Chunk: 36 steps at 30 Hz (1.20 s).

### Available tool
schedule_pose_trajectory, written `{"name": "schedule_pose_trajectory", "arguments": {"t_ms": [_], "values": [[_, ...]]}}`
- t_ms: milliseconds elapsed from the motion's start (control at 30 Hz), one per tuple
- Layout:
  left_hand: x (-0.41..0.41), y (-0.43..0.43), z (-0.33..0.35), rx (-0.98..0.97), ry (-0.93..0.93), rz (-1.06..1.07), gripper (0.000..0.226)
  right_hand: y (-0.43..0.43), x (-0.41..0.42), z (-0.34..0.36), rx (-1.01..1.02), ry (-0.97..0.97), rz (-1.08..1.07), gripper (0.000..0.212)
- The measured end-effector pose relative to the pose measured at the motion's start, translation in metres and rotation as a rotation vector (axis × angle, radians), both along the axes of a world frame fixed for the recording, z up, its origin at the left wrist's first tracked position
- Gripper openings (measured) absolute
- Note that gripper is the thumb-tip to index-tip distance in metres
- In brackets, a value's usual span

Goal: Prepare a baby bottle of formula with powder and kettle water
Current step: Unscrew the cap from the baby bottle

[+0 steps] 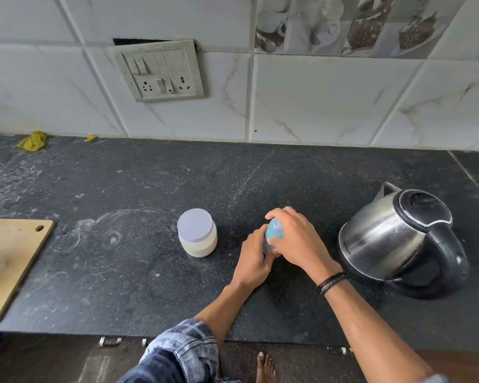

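A baby bottle with a blue cap (275, 230) stands on the dark counter (150, 189), mostly hidden by my hands. My left hand (256, 257) wraps the bottle's lower body from the left. My right hand (296, 239) is closed over the blue cap from the right. A white powder jar (197, 233) with a pale lid stands closed just left of the bottle. To the right of my hands sits a steel kettle (398, 239) with a black lid and handle, its lid down.
A wooden cutting board (9, 261) lies at the counter's left front edge. A yellow cloth (33, 140) lies by the tiled wall at the far left. A switch and socket plate (161, 70) is on the wall.
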<state>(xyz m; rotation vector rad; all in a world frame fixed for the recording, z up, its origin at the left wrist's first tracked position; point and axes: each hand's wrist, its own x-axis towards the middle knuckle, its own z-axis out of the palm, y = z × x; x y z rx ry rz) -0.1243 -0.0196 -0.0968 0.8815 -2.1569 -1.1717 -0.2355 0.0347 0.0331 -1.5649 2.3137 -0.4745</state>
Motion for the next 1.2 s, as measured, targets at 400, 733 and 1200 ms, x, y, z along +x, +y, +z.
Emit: {"name": "schedule_pose_trajectory", "arguments": {"t_ms": [400, 733, 1200], "values": [[-0.0008, 0.0006, -0.0004, 0.02, -0.002, -0.013, 0.055, 0.0019, -0.0011, 0.008, 0.005, -0.035, -0.01, 0.066], [0.0006, 0.0002, -0.0029, 0.026, -0.005, -0.012, 0.058, 0.0032, 0.002, 0.0085, -0.01, -0.02, -0.018, 0.066], [-0.0009, -0.001, -0.0024, 0.022, -0.003, -0.01, 0.056, 0.0056, 0.0024, 0.0071, -0.002, -0.014, -0.039, 0.048]]}}
